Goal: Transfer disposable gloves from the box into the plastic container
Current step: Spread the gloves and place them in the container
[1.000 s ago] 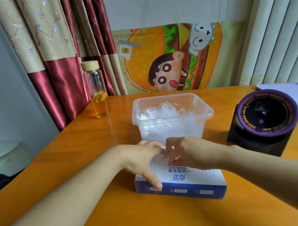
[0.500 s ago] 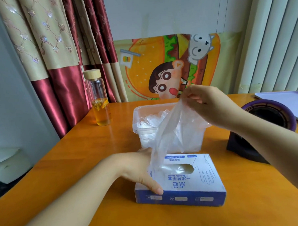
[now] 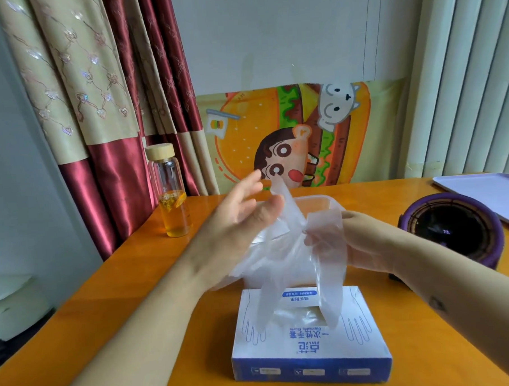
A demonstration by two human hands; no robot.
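R hand (image 3: pixel 363 240) grips the clear glove (image 3: pixel 282 264), fingers curled into a bunch of film at mid-height, seen partly thru the plastic. L hand (image 3: pixel 240 222) is up at 9 o'clock of that bunch, fingers straight and spread, thumb touching the glove's top edge. No clear pinch there, so it reads as released. A corner of film stands up just past the thumb at 12.

The glove is stretched btw the two hands and drapes to 6 o'clock from the R grip. Its finger parts dangle over the top of the box (image 3: pixel 309 345). Can't tell if the tips touch the cardboard, or if it's one glove or two stuck together.

The box lies flat on the table (image 3: pixel 135 285), slot up, blue front facing the camera. The container (image 3: pixel 320 197) sits at 12 o'clock of the box, mostly behind the film w/ only its rim showing. A bottle (image 3: pixel 170 193) w/ amber liquid stands at 10 o'clock, well apart. A round purple gadget (image 3: pixel 450 231) is at 2 o'clock, near the R forearm.
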